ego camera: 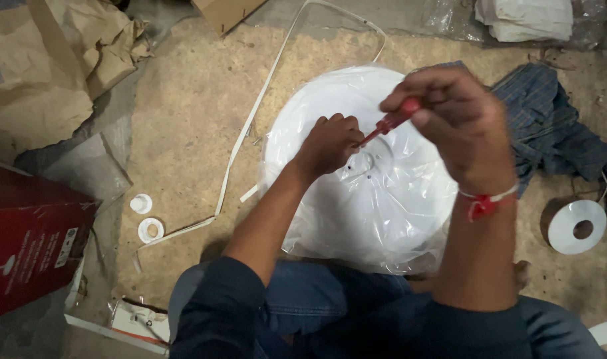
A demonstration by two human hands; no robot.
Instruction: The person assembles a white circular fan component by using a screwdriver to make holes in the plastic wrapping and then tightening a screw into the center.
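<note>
Seen from above, left to right. A dark red cardboard box (30, 246) lies on the sandy floor (183, 133) beneath crumpled brown packing paper (44, 73); two small white plastic rings (146, 217) sit near a long white plastic strip (250, 126). The left hand (330, 143), fingers curled and pressed together, rests on the large round white plastic cover wrapped in clear film (370, 193), near its centre. The right hand (456, 123) pinches a red-handled screwdriver (390, 123) in closed fingers, its tip angled down to the cover's centre. The cover lies on the floor against the person's knees. A blue checked cloth (549, 126) and a white flat disc with a hole (577, 227) lie rightmost.
</note>
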